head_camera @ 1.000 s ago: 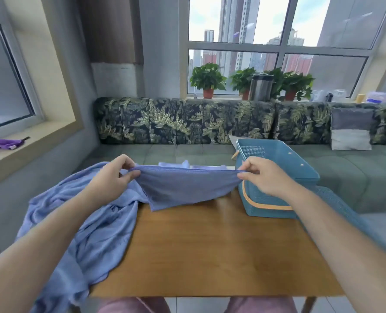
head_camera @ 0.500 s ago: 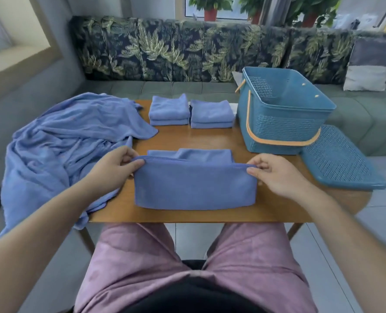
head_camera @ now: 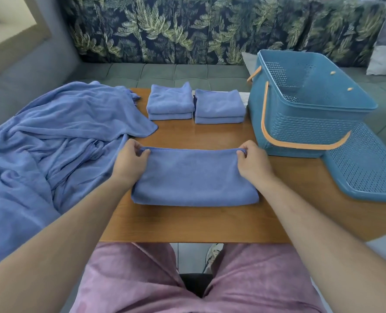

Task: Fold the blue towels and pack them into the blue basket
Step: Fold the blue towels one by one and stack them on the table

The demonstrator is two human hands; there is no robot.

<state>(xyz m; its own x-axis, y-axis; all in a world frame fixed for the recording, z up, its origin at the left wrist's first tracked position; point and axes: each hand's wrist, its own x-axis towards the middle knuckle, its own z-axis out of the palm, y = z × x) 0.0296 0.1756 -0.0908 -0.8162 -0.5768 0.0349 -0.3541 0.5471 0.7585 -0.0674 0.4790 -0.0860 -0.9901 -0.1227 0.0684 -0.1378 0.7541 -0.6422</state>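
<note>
A blue towel (head_camera: pixel 193 179), folded in half, lies flat in the middle of the wooden table (head_camera: pixel 198 222). My left hand (head_camera: pixel 130 161) pinches its far left corner and my right hand (head_camera: pixel 252 162) pinches its far right corner. Two small piles of folded blue towels sit at the far edge: the left pile (head_camera: pixel 170 102) and the right pile (head_camera: pixel 219 107). The blue basket (head_camera: pixel 309 105) with an orange handle stands at the table's right, nothing visible inside it. A big heap of unfolded blue cloth (head_camera: pixel 52 143) hangs over the table's left side.
The basket's perforated blue lid (head_camera: pixel 368 163) lies at the table's right edge, partly under the basket. A sofa with leaf-print cushions (head_camera: pixel 187 30) runs behind the table. My lap in pink trousers (head_camera: pixel 142 279) is below the near edge.
The towel was held stretched in the air, then folded over; now its upper half is laid flat on the table with both hands still on the far corners. The camera tilted down.
</note>
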